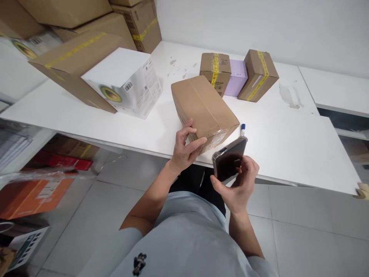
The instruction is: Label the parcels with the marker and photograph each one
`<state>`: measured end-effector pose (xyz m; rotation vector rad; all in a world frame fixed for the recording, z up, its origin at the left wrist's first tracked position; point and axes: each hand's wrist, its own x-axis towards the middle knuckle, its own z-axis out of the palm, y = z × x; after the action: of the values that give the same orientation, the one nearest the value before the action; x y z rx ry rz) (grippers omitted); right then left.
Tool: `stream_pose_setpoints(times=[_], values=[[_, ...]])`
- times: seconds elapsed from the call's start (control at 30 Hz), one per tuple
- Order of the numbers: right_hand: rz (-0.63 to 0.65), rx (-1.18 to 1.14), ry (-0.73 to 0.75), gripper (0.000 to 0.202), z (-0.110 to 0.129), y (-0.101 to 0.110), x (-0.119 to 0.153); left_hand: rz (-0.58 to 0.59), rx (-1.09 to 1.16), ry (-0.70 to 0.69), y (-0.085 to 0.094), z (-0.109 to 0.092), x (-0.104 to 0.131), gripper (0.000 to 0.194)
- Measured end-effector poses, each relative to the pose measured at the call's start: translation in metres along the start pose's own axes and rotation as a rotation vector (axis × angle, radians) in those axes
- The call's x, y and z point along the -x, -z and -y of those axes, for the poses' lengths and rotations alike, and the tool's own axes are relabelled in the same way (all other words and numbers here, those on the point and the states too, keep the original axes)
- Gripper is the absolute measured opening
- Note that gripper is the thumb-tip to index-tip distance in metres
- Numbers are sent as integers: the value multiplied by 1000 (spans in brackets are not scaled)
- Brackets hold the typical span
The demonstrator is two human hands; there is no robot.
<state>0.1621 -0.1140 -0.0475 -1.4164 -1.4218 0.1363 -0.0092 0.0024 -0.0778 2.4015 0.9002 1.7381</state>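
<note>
A brown cardboard box (203,104) sits tilted near the front edge of the white table, its near end sealed with clear tape over a label. My left hand (188,144) grips its near left corner, thumb and fingers on the cardboard. In my right hand (238,182) is a smartphone (230,159) in a clear case, its dark screen turned toward me. The phone is just right of the box's labelled end. Behind it, a marker pen with a blue cap (243,129) shows in part on the tabletop.
A white printed box (123,80) and a larger brown carton (73,65) stand at left, with stacked cartons (141,23) behind. Two small taped boxes (258,77) flank a purple box (236,77) at the back. An orange box (34,196) lies low at left.
</note>
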Motion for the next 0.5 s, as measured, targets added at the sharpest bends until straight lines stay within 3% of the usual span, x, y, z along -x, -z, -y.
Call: stream_pose_setpoints(times=[0.3, 0.5], values=[[-69, 72, 74, 80, 14, -19, -16, 0, 59, -4, -1, 2, 1, 24], [-39, 73, 109, 81, 17, -23, -23, 9, 62, 45, -5, 9, 12, 25]])
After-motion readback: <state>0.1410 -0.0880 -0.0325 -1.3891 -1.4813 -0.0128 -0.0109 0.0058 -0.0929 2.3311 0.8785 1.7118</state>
